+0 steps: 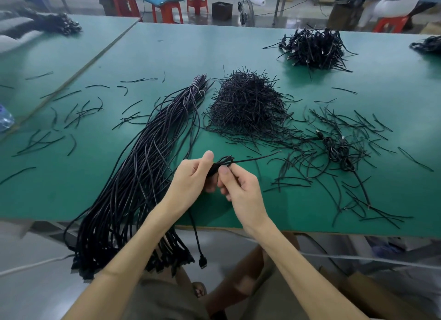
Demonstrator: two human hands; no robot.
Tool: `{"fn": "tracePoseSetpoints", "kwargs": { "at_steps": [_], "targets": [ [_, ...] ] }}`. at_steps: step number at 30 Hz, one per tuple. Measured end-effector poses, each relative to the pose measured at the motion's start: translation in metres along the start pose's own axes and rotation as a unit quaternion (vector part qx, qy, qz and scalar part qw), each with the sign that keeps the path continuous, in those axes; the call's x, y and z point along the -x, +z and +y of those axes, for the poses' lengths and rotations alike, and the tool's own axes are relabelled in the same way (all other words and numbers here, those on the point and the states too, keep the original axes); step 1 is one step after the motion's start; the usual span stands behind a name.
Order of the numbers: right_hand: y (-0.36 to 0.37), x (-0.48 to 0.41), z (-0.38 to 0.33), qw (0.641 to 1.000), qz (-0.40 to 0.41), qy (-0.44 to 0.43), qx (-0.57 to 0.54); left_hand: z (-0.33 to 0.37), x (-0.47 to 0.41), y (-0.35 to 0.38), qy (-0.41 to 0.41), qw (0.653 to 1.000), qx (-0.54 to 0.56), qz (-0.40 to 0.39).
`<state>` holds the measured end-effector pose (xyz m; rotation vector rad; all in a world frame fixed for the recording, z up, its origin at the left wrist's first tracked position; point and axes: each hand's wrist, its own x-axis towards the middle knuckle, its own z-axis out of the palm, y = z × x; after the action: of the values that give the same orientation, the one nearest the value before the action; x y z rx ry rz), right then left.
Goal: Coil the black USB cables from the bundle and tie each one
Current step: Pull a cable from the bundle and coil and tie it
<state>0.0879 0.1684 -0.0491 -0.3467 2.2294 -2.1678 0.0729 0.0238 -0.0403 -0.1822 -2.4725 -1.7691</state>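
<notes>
Above the near edge of the green table (238,45), the left hand (193,174) is gripping a small coiled black cable (220,165), the right hand (238,183) is pinching a thin strand (257,157) against it, the plug (202,263) is dangling below, and the bundle (143,171) is lying just left.

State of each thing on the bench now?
cable: coiled, plug end hanging below table edge
tie: at coil, one end sticking out
left hand: grips cable
right hand: pinches cable
bundle: banded at far end, draped over table edge
tie pile: loose heap
far cable heap: tangled
</notes>
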Motion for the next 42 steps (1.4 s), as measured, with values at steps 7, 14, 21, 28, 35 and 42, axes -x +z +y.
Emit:
{"fn": "tracePoseSetpoints", "kwargs": {
  "at_steps": [7, 14, 21, 28, 35, 42],
  "targets": [
    [-0.003, -0.005, -0.004, 0.997, 0.044, 0.042, -0.057, 0.008, 0.007, -0.007, 0.052, 0.994, -0.095, -0.033],
    [-0.003, -0.008, -0.025, 0.993, 0.018, 0.034, -0.114, 0.041, 0.017, -0.041, 0.035, 0.989, -0.015, -0.142],
    [-0.018, -0.008, -0.043, 0.986, -0.003, 0.046, -0.162, 0.058, 0.012, -0.041, 0.099, 0.979, -0.033, -0.176],
    [-0.024, 0.002, -0.047, 0.987, -0.045, 0.046, -0.147, 0.052, 0.004, -0.021, 0.161, 0.98, -0.069, -0.092],
    [-0.024, 0.006, -0.06, 0.979, -0.093, 0.041, -0.178, 0.055, 0.004, -0.014, 0.214, 0.971, -0.017, -0.103],
    [-0.023, 0.006, -0.075, 0.98, -0.119, 0.004, -0.159, 0.076, 0.006, -0.014, 0.215, 0.975, -0.051, 0.014]
  ]
}}
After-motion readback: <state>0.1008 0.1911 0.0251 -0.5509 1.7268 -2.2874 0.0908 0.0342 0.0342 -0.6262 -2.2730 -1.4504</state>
